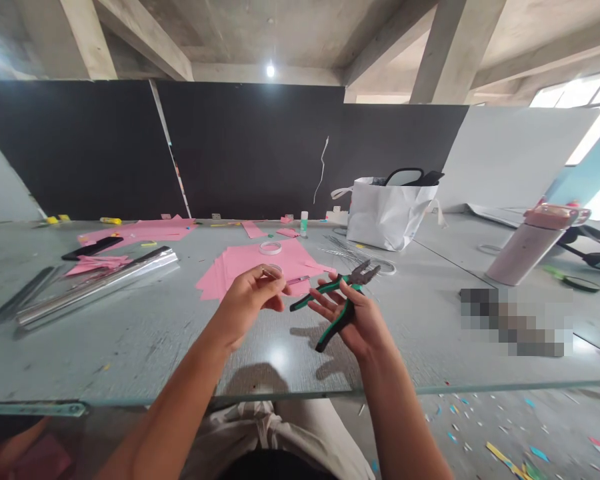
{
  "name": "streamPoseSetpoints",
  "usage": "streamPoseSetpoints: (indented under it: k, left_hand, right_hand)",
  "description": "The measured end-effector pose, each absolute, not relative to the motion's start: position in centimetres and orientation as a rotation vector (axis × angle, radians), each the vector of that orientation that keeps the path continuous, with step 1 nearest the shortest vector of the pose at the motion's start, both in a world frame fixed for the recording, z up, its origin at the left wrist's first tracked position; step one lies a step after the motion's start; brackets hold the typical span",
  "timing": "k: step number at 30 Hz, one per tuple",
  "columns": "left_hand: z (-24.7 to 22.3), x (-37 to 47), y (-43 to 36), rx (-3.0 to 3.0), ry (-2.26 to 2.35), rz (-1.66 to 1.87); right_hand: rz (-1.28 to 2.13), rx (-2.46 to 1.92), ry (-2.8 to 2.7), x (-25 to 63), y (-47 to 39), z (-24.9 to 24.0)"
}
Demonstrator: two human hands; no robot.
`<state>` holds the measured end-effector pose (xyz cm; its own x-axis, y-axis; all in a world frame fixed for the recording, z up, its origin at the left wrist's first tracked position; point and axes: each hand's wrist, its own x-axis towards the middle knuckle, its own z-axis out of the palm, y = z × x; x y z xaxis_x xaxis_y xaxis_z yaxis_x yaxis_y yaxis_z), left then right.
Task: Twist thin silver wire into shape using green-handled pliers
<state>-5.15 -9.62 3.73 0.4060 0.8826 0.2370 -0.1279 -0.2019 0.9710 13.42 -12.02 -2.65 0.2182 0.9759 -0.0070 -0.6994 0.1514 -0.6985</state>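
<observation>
My right hand (355, 317) holds a pair of pliers (337, 320) with green and black handles. The handles are spread and the jaws, a little parted, point away to the upper right. To the left, my left hand (253, 290) is closed in a pinch; whatever is between its fingertips is too small to make out. Both hands are raised over the near part of the table. Just beyond them lies a stack of pink paper sheets (230, 263), with a white tape roll (270, 248) on it. A small cutter (299, 280) rests near the stack's right edge.
Thin metal wires (347, 250) lie beside a white bag (387, 213). A pink bottle (525, 247) stands on the right. On the left are a shiny foil roll (100, 287) and a black phone-like object (93, 248). A glue stick (304, 224) stands at the back.
</observation>
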Motion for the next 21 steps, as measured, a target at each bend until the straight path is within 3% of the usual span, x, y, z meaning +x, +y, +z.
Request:
streamPoseSetpoints:
  k: [4,8,12,17,21]
  left_hand:
    - [3.0,-5.2,-9.0,1.602,0.798,0.928]
    - [2.4,-5.5,-8.3,1.695,0.919,0.963]
    - [2.2,-6.3,-7.6,1.990,1.078,1.038]
    - [2.1,-7.8,-7.1,2.243,1.181,0.988]
    - [1.6,-8.7,-6.9,2.302,1.154,0.966]
  right_hand:
    - [1.406,-0.558,-0.467,13.1,-12.3,-2.5]
    - [1.326,-0.598,-0.500,12.3,-12.4,-2.2]
    - [0.978,-0.873,-0.724,12.2,-12.0,-1.2]
    - [0.215,-1.637,-1.328,13.1,-11.2,1.1]
    - [0.124,-2.026,-1.781,12.8,-9.8,0.4]
